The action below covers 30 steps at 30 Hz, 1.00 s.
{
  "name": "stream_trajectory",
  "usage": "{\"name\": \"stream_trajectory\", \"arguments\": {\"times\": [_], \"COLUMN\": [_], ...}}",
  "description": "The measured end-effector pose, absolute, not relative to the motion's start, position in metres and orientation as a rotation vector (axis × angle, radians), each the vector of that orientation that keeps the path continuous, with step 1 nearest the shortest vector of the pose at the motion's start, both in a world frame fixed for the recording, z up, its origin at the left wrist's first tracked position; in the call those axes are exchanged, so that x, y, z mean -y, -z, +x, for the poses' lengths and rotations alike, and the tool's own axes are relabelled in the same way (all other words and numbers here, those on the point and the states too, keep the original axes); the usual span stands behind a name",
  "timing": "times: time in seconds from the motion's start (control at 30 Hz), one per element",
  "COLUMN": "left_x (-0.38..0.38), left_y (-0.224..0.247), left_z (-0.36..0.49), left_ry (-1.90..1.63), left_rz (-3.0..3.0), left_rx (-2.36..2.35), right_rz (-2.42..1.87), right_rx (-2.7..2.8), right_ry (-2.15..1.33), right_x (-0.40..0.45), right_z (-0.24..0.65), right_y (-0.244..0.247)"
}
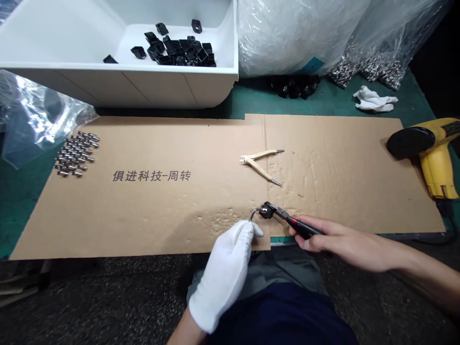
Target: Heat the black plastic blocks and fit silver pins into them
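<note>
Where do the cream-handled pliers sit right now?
In the head view, the cream-handled pliers lie on the cardboard, right of the printed characters.

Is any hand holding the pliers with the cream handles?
No, the cream-handled pliers lie on the cardboard, apart from both the left hand and the right hand.

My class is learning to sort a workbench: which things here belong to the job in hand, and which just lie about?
In the job:
bent metal rod, in left hand
black-handled pliers, in right hand
black part, in their jaws
black pieces in white bin, probably

Apparently just lying about:
cream-handled pliers
yellow power tool
white cloth or glove
</note>
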<state>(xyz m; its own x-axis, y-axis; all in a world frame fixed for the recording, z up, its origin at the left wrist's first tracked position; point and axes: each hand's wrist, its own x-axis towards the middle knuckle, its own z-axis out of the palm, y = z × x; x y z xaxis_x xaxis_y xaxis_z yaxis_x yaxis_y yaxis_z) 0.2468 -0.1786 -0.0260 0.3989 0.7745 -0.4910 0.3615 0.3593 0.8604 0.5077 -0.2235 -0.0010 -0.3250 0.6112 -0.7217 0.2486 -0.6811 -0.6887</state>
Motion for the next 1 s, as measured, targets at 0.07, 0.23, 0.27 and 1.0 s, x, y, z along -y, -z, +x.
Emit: {"name": "stream_trajectory", "arguments": {"times": [0.07, 0.23, 0.27, 1.0], "left_x": [0.176, 0.166, 0.163, 0.180], "left_y": [0.027, 0.026, 0.024, 0.035], "left_z": [0.241, 0.227, 0.224, 0.248], "left_ry": [-0.344, -0.190, -0.166, -0.578], "left_rz": [1.163, 1.195, 1.227, 0.688], "left_rx": [-1.146, -1.007, -0.982, -1.145], "right_rz": [-1.575, -1.383, -1.372, -1.326], "right_rx": [1.053, 0.944, 0.933, 0.671], "right_ry": [-2.232, -2.511, -2.542, -2.182], "right_x": [0.212, 0.194, 0.192, 0.221], "right_z": [0.511, 0.524, 0.526, 0.443], "right_y": [-0.002, -0.005, -0.006, 0.010]}}
